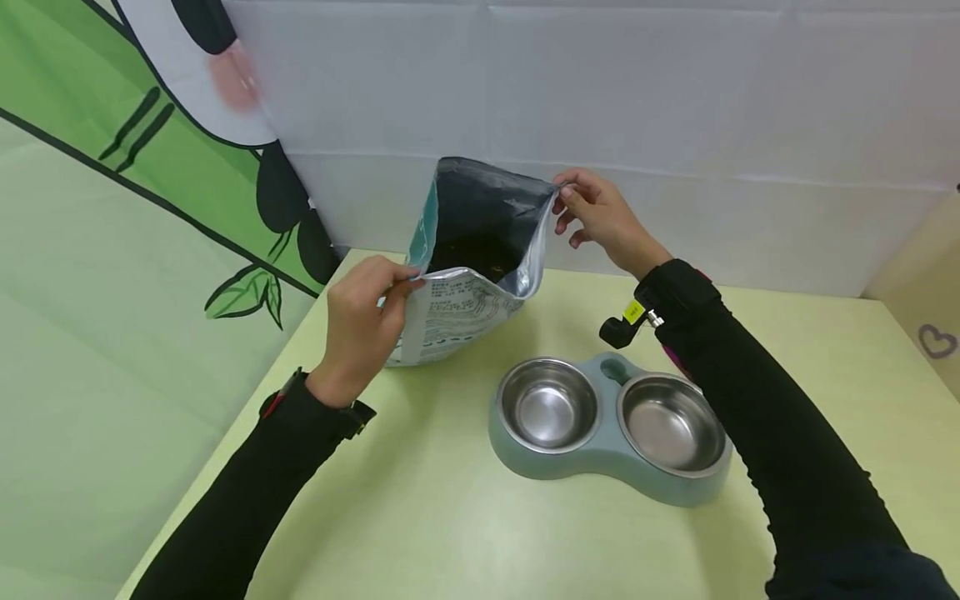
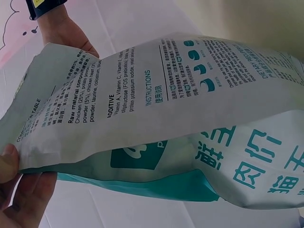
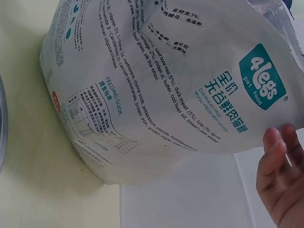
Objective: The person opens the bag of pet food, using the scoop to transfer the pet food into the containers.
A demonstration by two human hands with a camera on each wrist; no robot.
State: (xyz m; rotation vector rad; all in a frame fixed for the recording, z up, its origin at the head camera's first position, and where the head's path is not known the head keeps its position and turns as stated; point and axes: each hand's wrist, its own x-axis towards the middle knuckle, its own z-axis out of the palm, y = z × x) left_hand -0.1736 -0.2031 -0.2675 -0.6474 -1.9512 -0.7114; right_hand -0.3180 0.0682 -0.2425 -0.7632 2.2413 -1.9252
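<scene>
A white and teal bag of cat food point(image 1: 465, 312) stands on the table with its top wide open, showing a silvery lining and dark contents low inside. At the left corner of its mouth, my left hand point(image 1: 367, 321) pinches the rim between thumb and fingers. My right hand point(image 1: 603, 217) pinches the opposite corner, its other fingers loosely bent. The left wrist view shows the bag's printed side point(image 2: 142, 95) stretched between both hands. In the right wrist view, a teal pet food logo point(image 3: 263, 78) lies close to the right fingertips.
A blue-grey double bowl stand point(image 1: 592, 467) sits in front of the bag, holding two steel bowls. My right forearm point(image 1: 780, 417) passes over its right edge. White cloth point(image 1: 637, 83) hangs behind the pale yellow table point(image 1: 420, 517), and a printed green cloth point(image 1: 135, 333) hangs at left.
</scene>
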